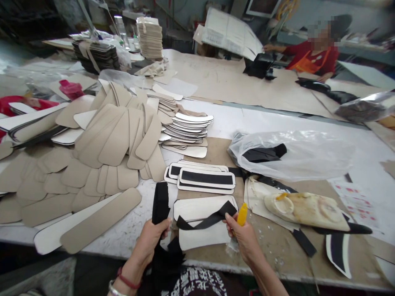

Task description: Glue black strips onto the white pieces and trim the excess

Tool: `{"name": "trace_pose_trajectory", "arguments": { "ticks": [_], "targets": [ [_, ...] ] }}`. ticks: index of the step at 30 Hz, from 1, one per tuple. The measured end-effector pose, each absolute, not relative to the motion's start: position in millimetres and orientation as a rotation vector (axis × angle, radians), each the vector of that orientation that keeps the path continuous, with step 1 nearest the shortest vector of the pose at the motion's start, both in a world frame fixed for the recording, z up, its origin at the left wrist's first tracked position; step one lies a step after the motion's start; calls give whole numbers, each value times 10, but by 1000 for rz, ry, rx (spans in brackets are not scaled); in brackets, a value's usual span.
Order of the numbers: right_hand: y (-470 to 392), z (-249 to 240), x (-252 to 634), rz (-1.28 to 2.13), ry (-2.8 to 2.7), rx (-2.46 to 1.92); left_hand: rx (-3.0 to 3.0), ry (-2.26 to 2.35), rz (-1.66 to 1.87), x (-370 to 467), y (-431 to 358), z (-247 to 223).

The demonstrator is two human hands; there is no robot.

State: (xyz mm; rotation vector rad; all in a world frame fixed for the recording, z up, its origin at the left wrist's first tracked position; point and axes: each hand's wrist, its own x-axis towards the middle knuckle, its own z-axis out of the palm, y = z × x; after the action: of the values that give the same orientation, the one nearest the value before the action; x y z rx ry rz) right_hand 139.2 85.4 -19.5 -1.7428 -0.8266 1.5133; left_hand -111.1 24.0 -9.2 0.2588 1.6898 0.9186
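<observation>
In two hands (153, 235) (245, 236), one black bundle (161, 202), one strip (206, 222), one yellow handle (242, 214)

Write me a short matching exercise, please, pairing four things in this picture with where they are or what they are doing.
Column one
1. Left hand
2. Right hand
3. Translucent plastic bag
4. Tall stack

Column two
A. Has black material inside it
B. Holds the end of a black strip and a yellow object
C. Stands beyond the loose beige pieces
D. Grips a thick black bundle

Right pairs: 1-D, 2-B, 3-A, 4-C
</observation>
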Motion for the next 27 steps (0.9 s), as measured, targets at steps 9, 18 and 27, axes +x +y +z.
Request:
{"name": "trace_pose_trajectory", "arguments": {
  "ticks": [9, 18, 27],
  "targets": [
    [1029, 536, 1238, 1444, -1883, -1206, 367, 1387, 889, -917, 516, 664],
    [1118, 782, 928, 1204, -2015, -957, 544, 1291, 560, -845, 553, 650],
    [993, 507, 952, 1400, -1370, -1579, 230, 1329, 611, -848, 71, 190]
  ]
}}
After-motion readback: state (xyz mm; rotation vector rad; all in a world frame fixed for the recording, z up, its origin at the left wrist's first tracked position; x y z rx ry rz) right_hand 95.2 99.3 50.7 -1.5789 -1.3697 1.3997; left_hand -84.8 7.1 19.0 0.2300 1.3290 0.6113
